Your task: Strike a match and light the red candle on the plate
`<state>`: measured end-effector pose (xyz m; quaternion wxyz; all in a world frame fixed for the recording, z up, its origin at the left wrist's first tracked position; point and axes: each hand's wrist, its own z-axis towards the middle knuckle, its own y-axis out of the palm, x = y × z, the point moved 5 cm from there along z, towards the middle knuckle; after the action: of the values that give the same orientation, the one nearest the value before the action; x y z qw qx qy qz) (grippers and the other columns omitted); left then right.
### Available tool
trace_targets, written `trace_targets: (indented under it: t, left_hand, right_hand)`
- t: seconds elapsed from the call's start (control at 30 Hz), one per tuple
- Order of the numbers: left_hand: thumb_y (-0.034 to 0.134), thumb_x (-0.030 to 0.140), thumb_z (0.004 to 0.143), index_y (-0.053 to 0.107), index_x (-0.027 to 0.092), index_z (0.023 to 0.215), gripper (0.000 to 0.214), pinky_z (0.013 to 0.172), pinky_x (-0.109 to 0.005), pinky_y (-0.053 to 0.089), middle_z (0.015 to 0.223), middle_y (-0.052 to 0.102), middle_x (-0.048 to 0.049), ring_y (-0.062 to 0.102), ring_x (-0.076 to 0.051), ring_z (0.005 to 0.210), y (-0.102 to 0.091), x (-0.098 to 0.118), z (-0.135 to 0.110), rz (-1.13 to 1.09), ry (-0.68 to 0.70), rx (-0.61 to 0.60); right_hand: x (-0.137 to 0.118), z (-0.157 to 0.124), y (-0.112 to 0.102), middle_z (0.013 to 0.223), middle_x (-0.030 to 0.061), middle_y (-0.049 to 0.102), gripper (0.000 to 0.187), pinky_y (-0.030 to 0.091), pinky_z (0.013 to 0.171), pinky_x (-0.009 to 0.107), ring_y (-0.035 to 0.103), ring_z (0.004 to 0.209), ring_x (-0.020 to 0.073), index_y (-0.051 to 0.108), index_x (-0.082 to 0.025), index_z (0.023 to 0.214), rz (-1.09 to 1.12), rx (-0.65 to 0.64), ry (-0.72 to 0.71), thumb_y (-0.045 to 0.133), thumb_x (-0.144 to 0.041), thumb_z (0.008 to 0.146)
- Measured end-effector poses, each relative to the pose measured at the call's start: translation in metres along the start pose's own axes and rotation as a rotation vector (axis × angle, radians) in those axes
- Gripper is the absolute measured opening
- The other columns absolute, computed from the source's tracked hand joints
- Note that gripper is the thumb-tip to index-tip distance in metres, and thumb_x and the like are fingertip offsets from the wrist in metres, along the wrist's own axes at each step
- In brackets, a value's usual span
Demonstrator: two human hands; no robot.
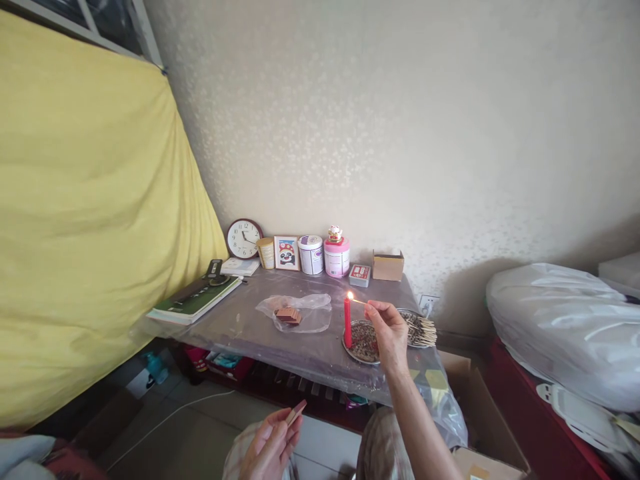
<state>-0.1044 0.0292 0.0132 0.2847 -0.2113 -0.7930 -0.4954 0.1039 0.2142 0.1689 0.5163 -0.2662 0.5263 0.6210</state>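
Observation:
Between the thumb and fingers of my right hand (390, 331) is a thin matchstick (361, 302), its tip at the top of a red candle (347, 323). A flame (351, 295) burns where the two meet; I cannot tell which of them is alight. The candle stands upright at the left side of a round plate (364, 360) covered in dark bits. Low in front of the table, my left hand (274, 440) grips a small matchbox (297, 413). A clear plastic bag (317, 315) with several similar boxes (289, 316) lies left of the candle.
Behind my right hand, a second plate (413, 319) holds many sticks (427, 331). A clock (245, 239), a picture frame (287, 253), tins (311, 255) and a cardboard box (388, 265) line the wall. Books (200, 300) lie left, beside a yellow cloth (100, 200).

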Motion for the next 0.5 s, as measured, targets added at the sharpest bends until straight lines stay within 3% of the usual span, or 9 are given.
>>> trace_targets:
  t: [0.5]
  left_hand:
    - [0.085,0.03,0.061,0.076,0.019,0.08,0.025,0.08,-0.024,0.056,0.098,0.081,-0.0079,0.073,-0.017,0.092,-0.001,0.0,0.003,-0.027,-0.02,0.006]
  right_hand:
    - [-0.005,0.021,0.002,0.068,0.0004,0.067,0.029,0.048,0.064,0.03,0.057,0.063,0.0144,0.071,-0.018,0.073,-0.011,-0.026,-0.028,0.081,-0.042,0.06]
